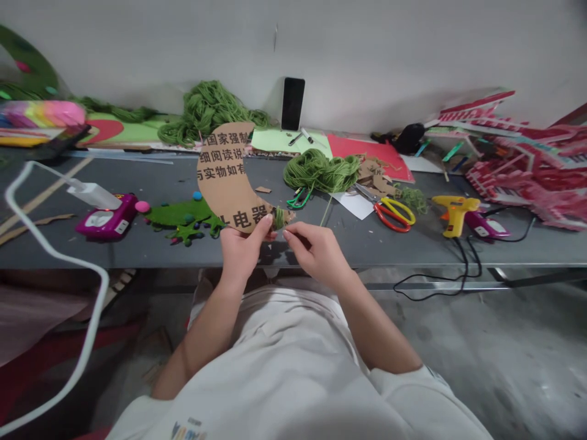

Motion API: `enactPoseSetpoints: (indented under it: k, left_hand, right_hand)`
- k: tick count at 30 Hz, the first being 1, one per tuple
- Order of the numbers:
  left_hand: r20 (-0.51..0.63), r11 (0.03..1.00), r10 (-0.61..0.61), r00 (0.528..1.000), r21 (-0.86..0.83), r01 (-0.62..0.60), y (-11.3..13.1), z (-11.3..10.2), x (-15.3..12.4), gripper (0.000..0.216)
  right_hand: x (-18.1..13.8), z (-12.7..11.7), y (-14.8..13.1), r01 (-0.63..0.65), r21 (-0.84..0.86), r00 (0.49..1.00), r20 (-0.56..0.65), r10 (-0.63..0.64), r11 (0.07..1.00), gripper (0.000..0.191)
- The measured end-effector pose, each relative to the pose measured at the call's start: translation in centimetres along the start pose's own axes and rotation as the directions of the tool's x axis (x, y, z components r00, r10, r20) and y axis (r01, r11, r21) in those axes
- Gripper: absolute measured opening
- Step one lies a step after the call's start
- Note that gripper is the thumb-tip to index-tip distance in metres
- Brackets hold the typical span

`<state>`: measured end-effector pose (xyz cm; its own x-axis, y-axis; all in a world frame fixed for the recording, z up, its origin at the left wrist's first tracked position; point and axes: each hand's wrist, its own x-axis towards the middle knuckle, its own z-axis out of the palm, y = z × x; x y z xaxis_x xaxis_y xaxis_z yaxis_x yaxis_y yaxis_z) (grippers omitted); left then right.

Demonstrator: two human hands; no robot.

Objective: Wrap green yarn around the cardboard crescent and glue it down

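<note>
A brown cardboard crescent (224, 189) with printed black characters is gripped near its lower tip by my left hand (245, 244), thumb on top. Green yarn (279, 218) is wound around that narrow end. Close beside it, my right hand (316, 247) pinches at the tip, its fingers closed on the yarn as far as I can see. A strand of it appears to run up toward a loose green yarn bundle (321, 171) on the table. Small green-handled scissors (299, 198) lie just beyond my hands.
Red-and-yellow-handled scissors (395, 214) and a yellow glue gun (455, 214) lie to the right. Green felt pieces (183, 214) and a purple power socket (106, 218) with a white cable sit left. A phone (292, 102) leans on the wall by a yarn heap (213, 107).
</note>
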<state>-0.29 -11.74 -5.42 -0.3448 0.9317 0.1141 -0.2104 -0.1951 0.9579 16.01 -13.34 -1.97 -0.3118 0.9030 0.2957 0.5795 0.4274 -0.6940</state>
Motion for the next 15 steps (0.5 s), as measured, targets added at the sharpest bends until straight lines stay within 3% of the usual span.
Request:
enactPoseSetpoints:
  k: [7,15]
  left_hand:
    - [0.036,0.961,-0.186,0.982,-0.202,0.190,0.1,0.5,0.0,0.034]
    - [0.173,0.847,-0.388,0.905,-0.320,0.424,1.1,0.4,-0.3,0.040]
  right_hand:
    - [-0.4,0.9,0.5,0.007,0.049,1.000,0.005,-0.007,0.999,0.026]
    - [-0.1,1.2,1.8,0.072,0.071,0.997,-0.006,-0.072,0.995,0.025]
